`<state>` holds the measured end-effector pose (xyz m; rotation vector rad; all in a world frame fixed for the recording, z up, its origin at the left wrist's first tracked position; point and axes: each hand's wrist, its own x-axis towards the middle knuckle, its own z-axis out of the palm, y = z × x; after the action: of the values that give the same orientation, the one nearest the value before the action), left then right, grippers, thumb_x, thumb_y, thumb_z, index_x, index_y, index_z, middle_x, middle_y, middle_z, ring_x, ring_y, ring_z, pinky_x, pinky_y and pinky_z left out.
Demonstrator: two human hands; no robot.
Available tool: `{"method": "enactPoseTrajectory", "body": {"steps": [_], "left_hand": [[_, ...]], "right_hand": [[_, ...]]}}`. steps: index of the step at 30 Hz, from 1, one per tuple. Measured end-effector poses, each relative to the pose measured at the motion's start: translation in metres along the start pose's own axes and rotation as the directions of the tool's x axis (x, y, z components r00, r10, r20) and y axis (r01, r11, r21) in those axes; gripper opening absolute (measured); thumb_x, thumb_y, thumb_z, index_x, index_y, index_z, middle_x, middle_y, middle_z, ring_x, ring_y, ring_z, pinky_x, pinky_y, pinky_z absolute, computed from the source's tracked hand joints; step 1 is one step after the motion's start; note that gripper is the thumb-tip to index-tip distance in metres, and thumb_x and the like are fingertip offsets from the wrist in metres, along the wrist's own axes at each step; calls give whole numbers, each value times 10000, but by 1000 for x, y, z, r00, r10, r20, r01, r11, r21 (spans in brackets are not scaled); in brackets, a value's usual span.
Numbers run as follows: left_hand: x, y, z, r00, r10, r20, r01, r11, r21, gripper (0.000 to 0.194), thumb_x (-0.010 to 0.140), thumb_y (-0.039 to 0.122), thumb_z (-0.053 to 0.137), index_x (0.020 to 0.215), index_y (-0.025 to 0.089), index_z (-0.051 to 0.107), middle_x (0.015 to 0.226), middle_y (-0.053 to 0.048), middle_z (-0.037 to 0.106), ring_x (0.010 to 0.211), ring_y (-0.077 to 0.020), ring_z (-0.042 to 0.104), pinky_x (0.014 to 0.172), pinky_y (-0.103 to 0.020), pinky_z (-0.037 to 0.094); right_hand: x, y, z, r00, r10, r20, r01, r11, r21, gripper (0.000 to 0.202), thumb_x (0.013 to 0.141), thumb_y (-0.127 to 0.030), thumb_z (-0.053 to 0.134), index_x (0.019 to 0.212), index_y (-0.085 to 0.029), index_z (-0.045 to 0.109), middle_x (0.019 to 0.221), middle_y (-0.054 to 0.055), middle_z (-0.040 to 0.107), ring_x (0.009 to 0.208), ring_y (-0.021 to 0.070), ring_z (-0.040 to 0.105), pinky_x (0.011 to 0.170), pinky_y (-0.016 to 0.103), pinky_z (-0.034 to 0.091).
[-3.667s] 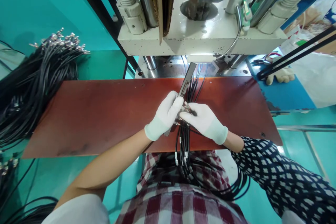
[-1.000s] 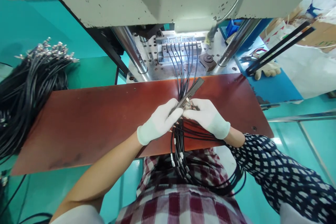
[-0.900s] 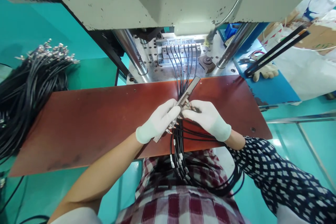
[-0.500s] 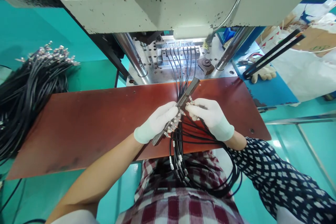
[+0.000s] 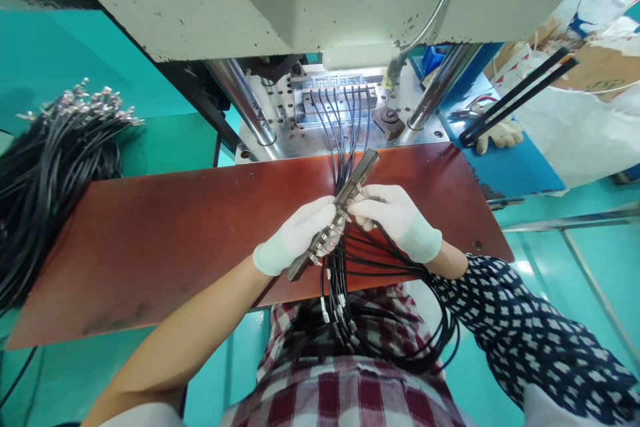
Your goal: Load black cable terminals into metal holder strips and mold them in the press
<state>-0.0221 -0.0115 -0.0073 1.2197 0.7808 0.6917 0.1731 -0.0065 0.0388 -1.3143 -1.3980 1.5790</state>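
My left hand (image 5: 305, 227), in a white glove, is wrapped round a dark metal bar (image 5: 364, 165) that slants up to the right over the board. Small metal cable ends (image 5: 320, 245) sit in a row along the bar. My right hand (image 5: 393, 217), also gloved, pinches at a cable end near the bar's upper part; its fingertips hide most of that piece. Black cables (image 5: 345, 260) hang below the bar and loop over my lap. More black cables run from behind the bar up to a metal fixture (image 5: 337, 107) in the machine.
The reddish-brown board (image 5: 175, 233) spans the front of the press, whose pale crossbeam (image 5: 300, 20) is above. Steel columns (image 5: 245, 103) flank the fixture. A cable bundle (image 5: 65, 167) lies at left. On the blue surface (image 5: 525, 163) at right lies a spare glove (image 5: 500, 137), beside black rods (image 5: 520, 100).
My right hand has shifted slightly left, closer to the bar, still pinching. The whole view has moved a little. My left hand keeps its hold on the bar.
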Motion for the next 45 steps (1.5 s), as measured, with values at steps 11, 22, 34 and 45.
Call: {"method": "enactPoseTrajectory", "body": {"steps": [11,22,34,45], "left_hand": [[-7,10,6,985,159,-72,-96,840,534,321,994,451,431,809,190,412,686,46,413,611,-100,378,608,-251,344],[-4,9,1,995,102,-21,-95,967,236,384,989,510,417,842,163,487,722,22,457,628,-101,399,592,-244,370],[-4,4,1,995,96,-22,-86,957,277,373,990,510,408,842,174,473,719,14,475,634,-113,400,595,-253,358],[-4,12,-1,995,97,-1,-87,899,430,365,1002,487,391,799,186,425,701,35,417,633,-109,380,611,-254,348]], "right_hand": [[-4,8,0,997,-71,-19,65,971,-228,243,834,-327,615,658,-168,564,581,-29,551,582,107,484,584,243,378],[-10,-2,-6,968,-143,-208,109,980,-167,177,842,-302,590,728,-168,611,702,-8,581,692,126,514,687,258,419],[2,-2,-14,984,-172,-49,156,957,-244,148,789,-247,599,681,-153,639,717,2,614,723,137,540,685,259,417],[-1,6,-27,988,-152,36,156,961,-230,305,895,-399,534,784,-149,669,798,39,650,764,153,567,717,281,447]]}}
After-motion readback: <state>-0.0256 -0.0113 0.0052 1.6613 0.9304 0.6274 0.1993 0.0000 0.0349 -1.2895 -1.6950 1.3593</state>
